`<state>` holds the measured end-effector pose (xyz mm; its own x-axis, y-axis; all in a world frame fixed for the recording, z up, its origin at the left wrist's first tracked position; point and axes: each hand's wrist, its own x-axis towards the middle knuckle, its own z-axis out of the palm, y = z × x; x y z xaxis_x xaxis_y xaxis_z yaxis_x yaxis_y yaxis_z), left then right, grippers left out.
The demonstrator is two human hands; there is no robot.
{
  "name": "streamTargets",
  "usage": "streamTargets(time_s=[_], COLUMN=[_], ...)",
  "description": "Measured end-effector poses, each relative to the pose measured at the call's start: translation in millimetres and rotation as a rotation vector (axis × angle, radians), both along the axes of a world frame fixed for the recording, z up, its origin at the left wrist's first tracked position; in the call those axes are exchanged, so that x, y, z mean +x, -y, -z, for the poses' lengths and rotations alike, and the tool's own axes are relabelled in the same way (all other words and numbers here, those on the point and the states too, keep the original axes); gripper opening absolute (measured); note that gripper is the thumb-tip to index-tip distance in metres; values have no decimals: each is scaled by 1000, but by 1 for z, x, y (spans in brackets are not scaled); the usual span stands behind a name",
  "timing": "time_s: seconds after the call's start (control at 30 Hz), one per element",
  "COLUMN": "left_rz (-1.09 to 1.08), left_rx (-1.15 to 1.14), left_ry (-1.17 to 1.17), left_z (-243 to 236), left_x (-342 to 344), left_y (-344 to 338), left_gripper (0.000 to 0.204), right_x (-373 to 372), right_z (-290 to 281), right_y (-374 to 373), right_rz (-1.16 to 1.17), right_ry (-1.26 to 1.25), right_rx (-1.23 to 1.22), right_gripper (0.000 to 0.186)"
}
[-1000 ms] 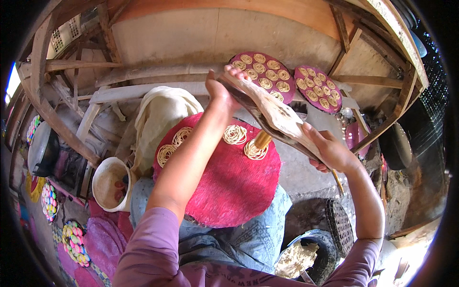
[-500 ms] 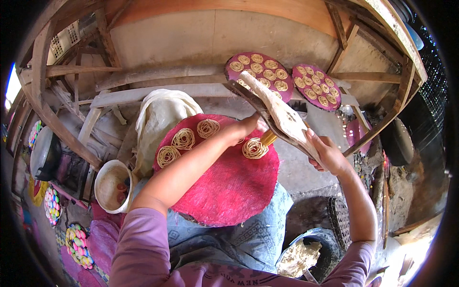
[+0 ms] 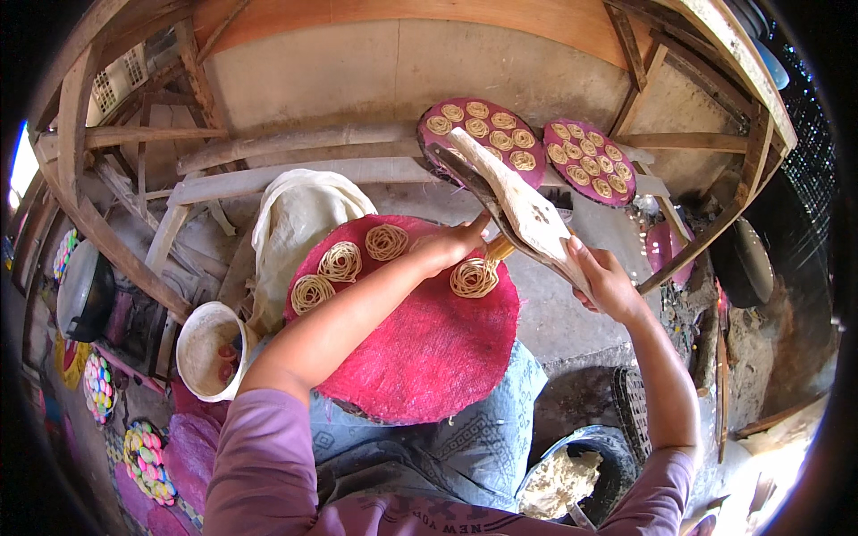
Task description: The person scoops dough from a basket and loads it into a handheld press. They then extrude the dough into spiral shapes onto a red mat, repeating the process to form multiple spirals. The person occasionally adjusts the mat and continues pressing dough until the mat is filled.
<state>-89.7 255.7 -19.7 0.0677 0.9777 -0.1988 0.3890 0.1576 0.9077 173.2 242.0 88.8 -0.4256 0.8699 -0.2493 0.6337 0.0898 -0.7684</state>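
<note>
A two-piece wooden press (image 3: 527, 214), pale and floury on top, is tilted over the far right of a round tray (image 3: 411, 357) covered in red cloth on my lap. My right hand (image 3: 608, 279) is wrapped round its near end, squeezing the two pieces close together. Under the press, my left hand (image 3: 460, 243) is closed against its side; some of its fingers are hidden. A yellowish cylinder (image 3: 500, 247) pokes down from the press, directly above a coiled noodle nest (image 3: 474, 278). Several more nests, among them one noodle nest (image 3: 387, 241), lie along the tray's far left edge.
Beyond stand two red round trays, one tray (image 3: 511, 161) and another tray (image 3: 590, 165), bearing nests on a wooden bench (image 3: 393, 170). At left are a white bucket (image 3: 207, 313) and a cloth-covered mound (image 3: 308, 201). A dark basin (image 3: 617, 456) with dough sits at lower right.
The press and both hands have barely shifted; the cylinder under the press has tilted slightly. The view has moved a little, with the nests staying in place on the tray.
</note>
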Motion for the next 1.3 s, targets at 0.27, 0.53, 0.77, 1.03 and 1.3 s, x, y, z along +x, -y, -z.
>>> streamTargets(time_s=[0.27,0.53,0.77,1.03,1.3], left_rz=[113,-147,392,-477,-488], left_rx=[527,377,696,554,555], left_ry=[-710,795,1668,1811,1871], left_z=[-1,-90,-107,-39,-57], left_x=[-11,-54,-119,-168,-153], left_y=[38,51,50,51,67], left_gripper=[53,84,59,49,43], right_x=[4,-13,-89,-162,-148], right_z=[-1,-30,-28,4,-43], right_y=[5,32,31,12,38], right_rz=[11,-114,-382,-325,-242], right_ry=[-96,-225,-158,298,372], right_rx=[12,-121,-364,-42,29], right_gripper=[65,56,68,79,85])
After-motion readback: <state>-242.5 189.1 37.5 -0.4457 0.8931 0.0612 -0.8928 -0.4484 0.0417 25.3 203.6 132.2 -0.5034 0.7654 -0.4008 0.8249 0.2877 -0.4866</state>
